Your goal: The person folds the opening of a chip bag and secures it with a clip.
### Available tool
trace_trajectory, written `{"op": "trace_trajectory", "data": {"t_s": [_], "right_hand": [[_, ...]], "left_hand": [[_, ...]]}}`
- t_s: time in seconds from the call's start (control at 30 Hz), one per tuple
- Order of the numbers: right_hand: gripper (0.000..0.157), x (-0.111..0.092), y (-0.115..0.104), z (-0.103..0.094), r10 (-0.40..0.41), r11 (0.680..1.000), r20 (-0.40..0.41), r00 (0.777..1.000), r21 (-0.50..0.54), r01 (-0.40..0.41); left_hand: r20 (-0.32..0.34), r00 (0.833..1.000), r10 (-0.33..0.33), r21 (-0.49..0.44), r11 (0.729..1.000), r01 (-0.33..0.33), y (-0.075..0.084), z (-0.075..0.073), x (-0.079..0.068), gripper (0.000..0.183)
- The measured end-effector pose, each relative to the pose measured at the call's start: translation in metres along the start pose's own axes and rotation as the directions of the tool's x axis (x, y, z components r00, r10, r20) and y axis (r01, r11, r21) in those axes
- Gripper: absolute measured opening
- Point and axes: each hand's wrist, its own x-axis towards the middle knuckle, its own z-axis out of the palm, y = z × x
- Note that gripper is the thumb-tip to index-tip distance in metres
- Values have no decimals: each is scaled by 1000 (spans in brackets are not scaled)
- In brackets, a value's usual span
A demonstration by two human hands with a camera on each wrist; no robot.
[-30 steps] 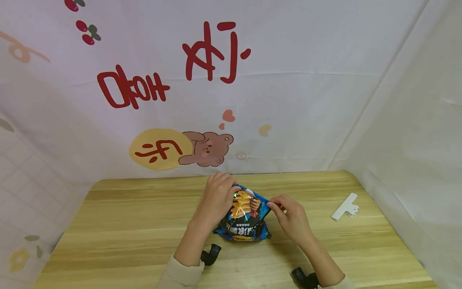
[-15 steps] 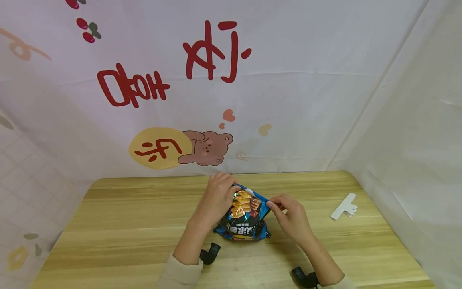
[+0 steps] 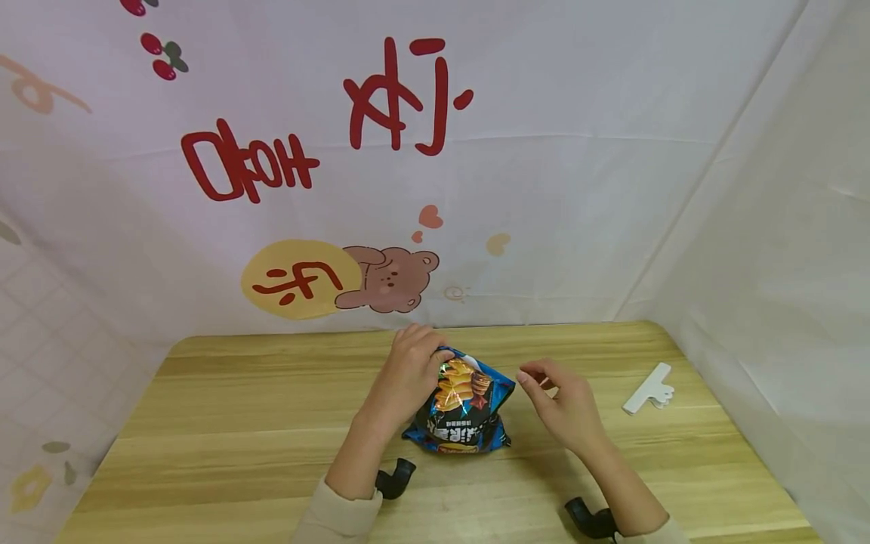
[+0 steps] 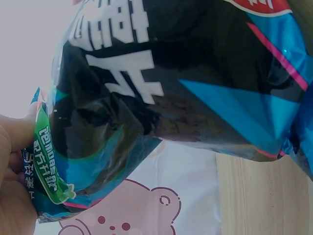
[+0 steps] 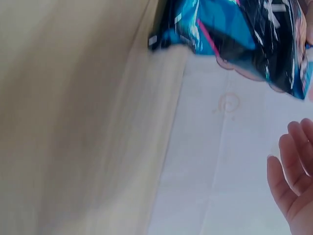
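A blue and black chip bag (image 3: 457, 419) stands on the wooden table, its printing upside down in the head view and its top edge slanting down to the right. My left hand (image 3: 410, 368) pinches the upper left corner of the bag; the left wrist view shows thumb and fingers (image 4: 14, 161) gripping its crimped end. Just off the bag's upper right corner is my right hand (image 3: 563, 402), fingers relaxed and holding nothing. In the right wrist view a gap shows between that hand and the bag (image 5: 227, 29).
A white clip (image 3: 649, 390) lies on the right side of the table (image 3: 258, 423). Behind the table hangs a white cloth (image 3: 578, 189) printed with a bear and red characters. Black curved pieces (image 3: 396, 478) sit by both wrists.
My right hand has let go of the bag's upper right corner and moved slightly to the right. The left hand keeps its hold, and the bag stays in place.
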Motion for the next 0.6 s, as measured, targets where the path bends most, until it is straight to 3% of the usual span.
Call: {"op": "trace_trajectory", "data": {"t_s": [0.23, 0.6], "right_hand": [[15, -1, 17, -35, 73, 984, 31, 997, -162, -67], [43, -7, 60, -88, 186, 929, 63, 980, -337, -155]], "left_hand": [[5, 1000, -25, -14, 1000, 25, -1, 1, 0, 7], [2, 1000, -29, -6, 1000, 29, 0, 0, 0, 7]]}}
